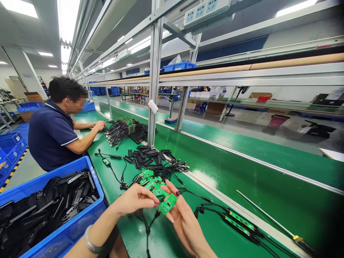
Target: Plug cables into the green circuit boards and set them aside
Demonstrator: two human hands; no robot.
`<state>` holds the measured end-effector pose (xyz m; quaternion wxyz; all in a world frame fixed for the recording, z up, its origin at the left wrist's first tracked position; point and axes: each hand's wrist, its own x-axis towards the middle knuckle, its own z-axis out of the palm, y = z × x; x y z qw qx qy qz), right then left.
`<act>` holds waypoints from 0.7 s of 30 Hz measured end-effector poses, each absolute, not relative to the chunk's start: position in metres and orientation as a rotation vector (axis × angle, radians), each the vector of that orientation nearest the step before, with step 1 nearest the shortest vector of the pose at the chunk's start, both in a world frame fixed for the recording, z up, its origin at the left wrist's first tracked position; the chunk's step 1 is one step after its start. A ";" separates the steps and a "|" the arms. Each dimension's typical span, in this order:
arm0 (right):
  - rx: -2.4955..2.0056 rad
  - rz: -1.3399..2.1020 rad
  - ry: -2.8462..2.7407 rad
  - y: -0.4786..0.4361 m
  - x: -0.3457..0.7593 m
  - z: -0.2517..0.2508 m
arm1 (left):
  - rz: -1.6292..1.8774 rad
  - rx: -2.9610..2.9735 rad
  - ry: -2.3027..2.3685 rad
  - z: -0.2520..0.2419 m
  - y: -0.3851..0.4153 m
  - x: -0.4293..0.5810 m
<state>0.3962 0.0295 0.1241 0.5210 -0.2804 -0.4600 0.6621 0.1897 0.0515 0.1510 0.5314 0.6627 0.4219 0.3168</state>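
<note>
A small green circuit board (pixel 168 204) with a black chip is between my two hands, over the near part of the green bench. My right hand (pixel 184 215) is closed on it, thumb and fingers at its right edge. At the board's left edge, my left hand (pixel 137 199) pinches with thumb and fingertips. Black cables hang close below the board. Just behind my hands lies a pile of green circuit boards (pixel 153 183) with black cables. Beyond it is a heap of black plastic casings (pixel 145 157).
A blue crate (pixel 92 172) full of black casings stands at left. At right lie black casings with boards (pixel 239 223) and a screwdriver (pixel 264 213). A co-worker (pixel 53 132) sits farther left by a bundle of cabled boards (pixel 120 130). A metal post (pixel 155 79) rises mid-bench.
</note>
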 end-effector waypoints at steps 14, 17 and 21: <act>-1.026 1.281 -1.764 0.000 0.425 0.096 | 0.907 1.857 2.029 0.101 0.204 0.102; -1.028 0.628 -2.209 0.004 0.427 0.076 | 1.116 1.798 1.981 0.106 0.199 0.101; -0.992 0.098 -2.487 0.003 0.419 0.059 | 1.406 1.605 1.847 0.115 0.174 0.107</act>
